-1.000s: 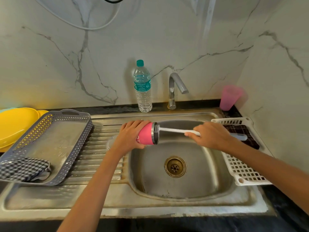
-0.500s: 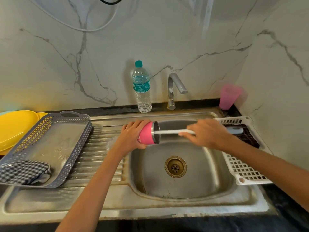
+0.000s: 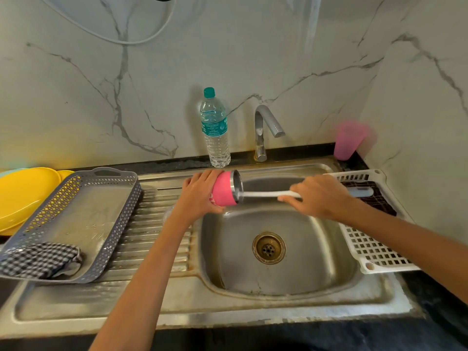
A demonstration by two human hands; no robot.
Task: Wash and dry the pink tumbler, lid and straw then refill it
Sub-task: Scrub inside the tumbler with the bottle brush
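The pink tumbler (image 3: 222, 189) lies on its side over the back left edge of the sink basin (image 3: 298, 252), long axis running left to right, steel mouth facing right. The left hand (image 3: 200, 192) is wrapped closed around its base end. The right hand (image 3: 317, 196), just right of the mouth, is closed on the white bottle brush (image 3: 263, 194), whose shaft lies along that same axis and enters the mouth (its head is hidden inside). The tap (image 3: 266, 127) and water bottle (image 3: 215, 130) stand behind, well clear; the white basket (image 3: 374, 252) sits under the right forearm. Nothing blocks the stroke.
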